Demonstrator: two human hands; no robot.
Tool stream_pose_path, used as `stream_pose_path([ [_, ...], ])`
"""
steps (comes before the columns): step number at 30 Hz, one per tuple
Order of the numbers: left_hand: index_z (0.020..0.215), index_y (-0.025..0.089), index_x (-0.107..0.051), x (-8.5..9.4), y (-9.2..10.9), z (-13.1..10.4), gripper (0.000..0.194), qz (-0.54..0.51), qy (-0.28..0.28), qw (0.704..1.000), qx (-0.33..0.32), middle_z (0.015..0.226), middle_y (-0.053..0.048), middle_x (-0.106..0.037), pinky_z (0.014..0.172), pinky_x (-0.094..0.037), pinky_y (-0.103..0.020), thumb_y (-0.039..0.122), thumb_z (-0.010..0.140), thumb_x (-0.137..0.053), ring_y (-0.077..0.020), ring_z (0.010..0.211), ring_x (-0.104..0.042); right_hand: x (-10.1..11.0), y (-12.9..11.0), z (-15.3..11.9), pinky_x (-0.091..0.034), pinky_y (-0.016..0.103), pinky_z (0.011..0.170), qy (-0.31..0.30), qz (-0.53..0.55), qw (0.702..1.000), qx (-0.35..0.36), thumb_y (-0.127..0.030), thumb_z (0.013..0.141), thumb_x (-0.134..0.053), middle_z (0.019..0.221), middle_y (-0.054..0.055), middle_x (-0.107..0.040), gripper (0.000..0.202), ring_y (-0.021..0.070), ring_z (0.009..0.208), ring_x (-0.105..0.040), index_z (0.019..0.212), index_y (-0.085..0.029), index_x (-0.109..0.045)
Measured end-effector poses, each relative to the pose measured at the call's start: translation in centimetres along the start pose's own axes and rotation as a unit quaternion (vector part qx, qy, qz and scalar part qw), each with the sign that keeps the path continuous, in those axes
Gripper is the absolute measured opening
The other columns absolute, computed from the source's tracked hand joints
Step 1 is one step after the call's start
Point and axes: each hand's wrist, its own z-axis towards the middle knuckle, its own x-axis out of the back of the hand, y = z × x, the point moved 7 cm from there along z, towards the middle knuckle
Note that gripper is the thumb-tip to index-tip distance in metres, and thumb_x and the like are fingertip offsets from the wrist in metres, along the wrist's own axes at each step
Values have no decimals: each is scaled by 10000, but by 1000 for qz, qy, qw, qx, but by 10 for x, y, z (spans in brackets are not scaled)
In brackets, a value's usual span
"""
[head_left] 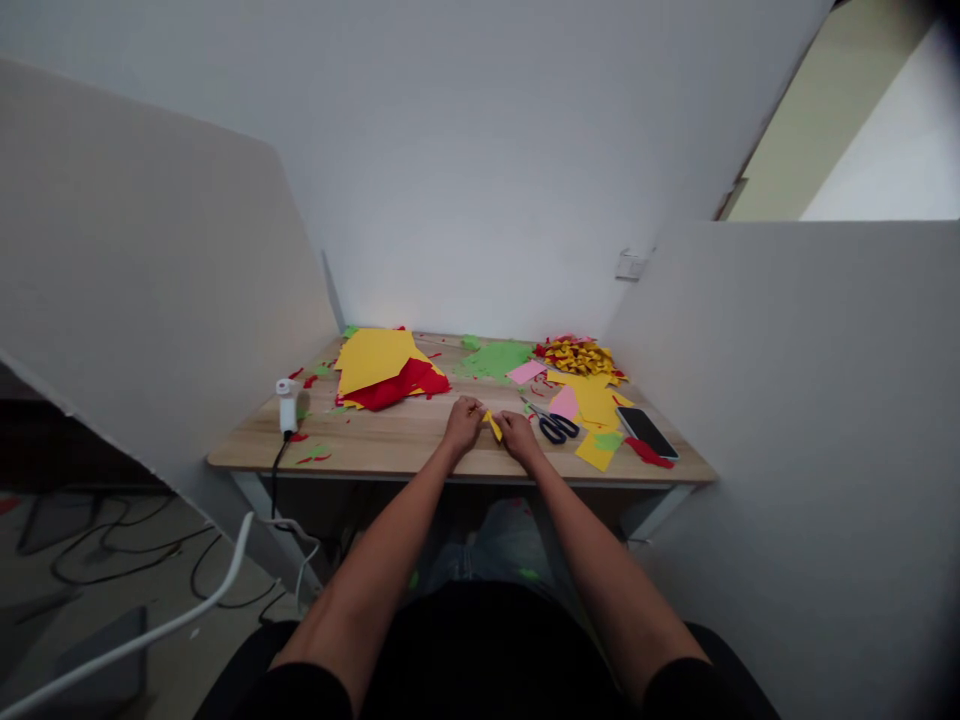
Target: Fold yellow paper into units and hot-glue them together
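Near the table's front edge, a small yellow piece (493,425), which looks like felt or paper, is held between my two hands. My left hand (465,422) pinches its left end with closed fingers. On the other side my right hand (517,434) grips it, fingers closed too. Just right of my right hand lie scissors (553,428) with dark handles, blades pointing away to the upper left. Beside them rest a pink piece (564,402) and a yellow sheet (601,404).
At back left, yellow sheets (375,355) lie with a red piece (405,386). Green material (495,360) is at the back middle, a pile of yellow and red pieces (581,357) at back right. A phone (648,432) and a white corded device (287,405) flank the wooden tabletop (390,440).
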Motion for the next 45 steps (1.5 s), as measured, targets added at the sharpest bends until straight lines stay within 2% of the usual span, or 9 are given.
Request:
stream_pose_path([
  [7,1137,145,-638,-8,2,0,297,9,-23,1000,-5,1145,-85,-659,897,-557,-431,368,942,-625,-209,1019,-649,2,6,0,-585,365,792,3,-2,1000,-28,-414,967,-604,1087,52,-669,309,192,914,-669,1131,-156,-644],
  [15,1175,151,-623,3,-4,2,313,-4,5,1000,15,1175,-91,-646,893,-557,-430,373,955,-602,-211,1025,-644,-3,4,0,-581,367,795,-9,15,1000,-14,-370,966,-618,1080,60,-669,278,172,902,-665,1133,-149,-636],
  [23,1145,145,-634,-4,0,1,300,-25,-24,999,10,1141,-84,-658,879,-563,-421,367,944,-623,-203,1000,-651,6,2,-1,-581,352,769,11,20,1000,-11,-389,976,-600,1057,55,-670,288,166,873,-665,1130,-148,-634],
  [31,1157,147,-630,0,-6,3,299,-45,-16,998,28,1148,-86,-656,875,-565,-418,364,952,-611,-202,998,-652,5,-1,-1,-572,361,789,32,5,999,-9,-400,978,-590,1069,59,-665,290,168,886,-656,1128,-155,-633],
  [45,1110,137,-642,0,-5,-1,290,-65,-25,997,43,1077,-71,-672,828,-575,-388,375,945,-623,-184,930,-663,2,-5,-2,-577,352,780,6,6,1000,5,-405,979,-587,1067,54,-668,288,170,882,-660,1119,-158,-640],
])
